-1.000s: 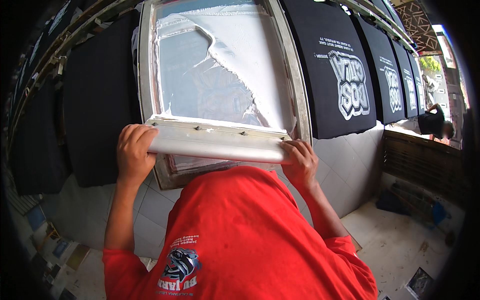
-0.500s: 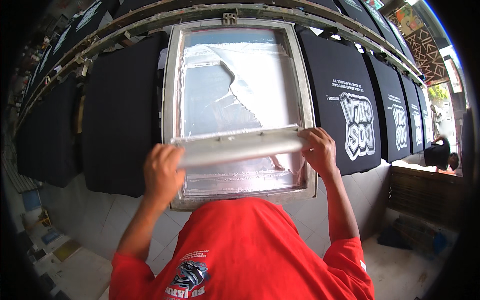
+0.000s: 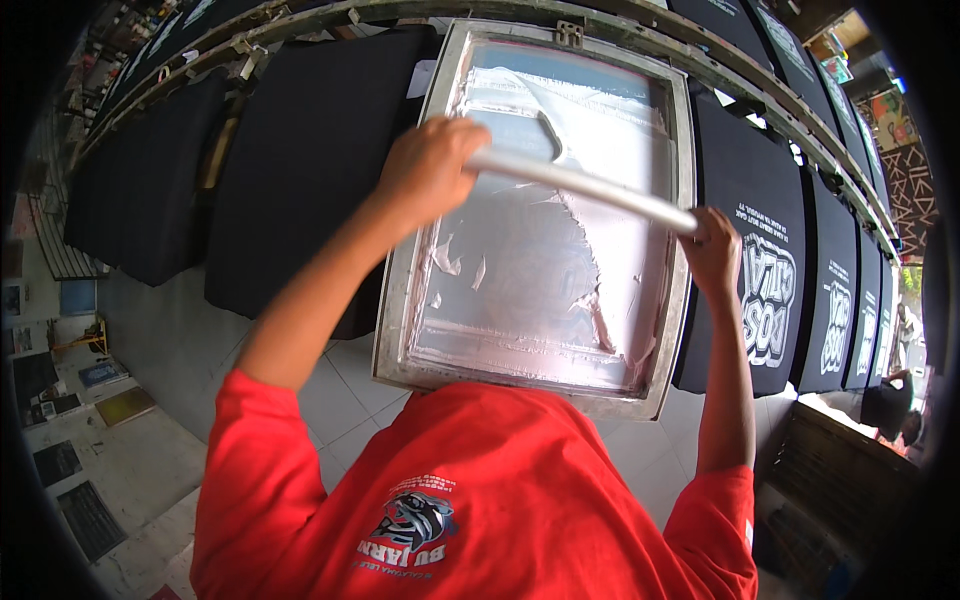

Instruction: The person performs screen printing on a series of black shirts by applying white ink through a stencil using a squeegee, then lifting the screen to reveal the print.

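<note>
We look down over a bright red short-sleeved T-shirt (image 3: 480, 480), nearer our body than both hands. A broad plain black cloth panel (image 3: 315, 160) spreads to the left of our left hand. Below and between our hands lies a large rectangular mesh screen (image 3: 510, 250) in a pale, worn frame. Beyond our right hand, a black cloth panel with white and grey lettering (image 3: 775, 200) slopes down beside that frame. Thick white paste (image 3: 620, 150) coats the mesh ahead of our hands and toward the right one. A long, slim, silvery bar (image 3: 590, 188) slants across from hand to hand; we cannot tell whether it touches the mesh. Our left hand (image 3: 432, 165), farther from our body, is wrapped around its left end. Our right hand (image 3: 713, 250) grips its right end, at the frame's right edge.
</note>
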`<state>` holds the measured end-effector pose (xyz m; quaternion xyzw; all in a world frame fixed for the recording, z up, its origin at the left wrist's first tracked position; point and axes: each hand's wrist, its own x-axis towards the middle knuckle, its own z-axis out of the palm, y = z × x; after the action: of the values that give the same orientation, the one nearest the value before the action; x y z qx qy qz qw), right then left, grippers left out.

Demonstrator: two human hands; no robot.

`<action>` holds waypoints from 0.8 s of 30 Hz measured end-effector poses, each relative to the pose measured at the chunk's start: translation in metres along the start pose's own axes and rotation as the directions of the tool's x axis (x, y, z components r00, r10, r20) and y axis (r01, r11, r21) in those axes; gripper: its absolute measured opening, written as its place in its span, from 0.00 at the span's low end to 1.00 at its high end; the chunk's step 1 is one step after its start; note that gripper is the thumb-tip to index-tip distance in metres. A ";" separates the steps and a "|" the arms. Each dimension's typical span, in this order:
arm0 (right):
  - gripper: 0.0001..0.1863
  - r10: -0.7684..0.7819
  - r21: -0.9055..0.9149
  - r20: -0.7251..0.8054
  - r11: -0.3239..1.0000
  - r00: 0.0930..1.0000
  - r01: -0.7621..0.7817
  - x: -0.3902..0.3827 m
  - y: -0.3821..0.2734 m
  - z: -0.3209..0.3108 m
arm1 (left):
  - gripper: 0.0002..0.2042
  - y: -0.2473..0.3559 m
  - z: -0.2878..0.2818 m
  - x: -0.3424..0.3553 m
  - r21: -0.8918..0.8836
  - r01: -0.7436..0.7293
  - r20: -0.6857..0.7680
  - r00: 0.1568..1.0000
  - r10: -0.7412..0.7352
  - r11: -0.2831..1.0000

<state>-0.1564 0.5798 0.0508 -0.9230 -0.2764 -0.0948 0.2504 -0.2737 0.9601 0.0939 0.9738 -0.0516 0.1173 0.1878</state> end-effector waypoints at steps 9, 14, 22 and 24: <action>0.19 -0.007 -0.149 0.087 0.989 0.996 0.020 0.137 0.035 0.040 | 0.16 -0.101 0.029 0.132 -0.050 -0.055 0.000 0.998 0.055 0.997; 0.21 -0.043 -0.179 0.143 0.981 0.989 0.069 0.176 0.044 0.059 | 0.16 -0.129 0.051 0.145 -0.041 -0.019 -0.032 0.999 0.018 0.999; 0.26 -0.062 -0.180 0.266 0.977 0.962 0.113 0.213 0.063 0.074 | 0.17 -0.130 0.056 0.134 0.146 0.049 0.127 0.990 -0.068 0.988; 0.26 -0.137 -0.164 0.299 0.967 0.944 0.193 0.222 0.062 0.080 | 0.18 -0.129 0.053 0.120 0.155 0.075 0.121 0.988 -0.094 0.985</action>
<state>0.0653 0.6785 0.0264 -0.9202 -0.3757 -0.0076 0.1094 -0.1276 1.0522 0.0299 0.9920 -0.0131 0.0499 0.1150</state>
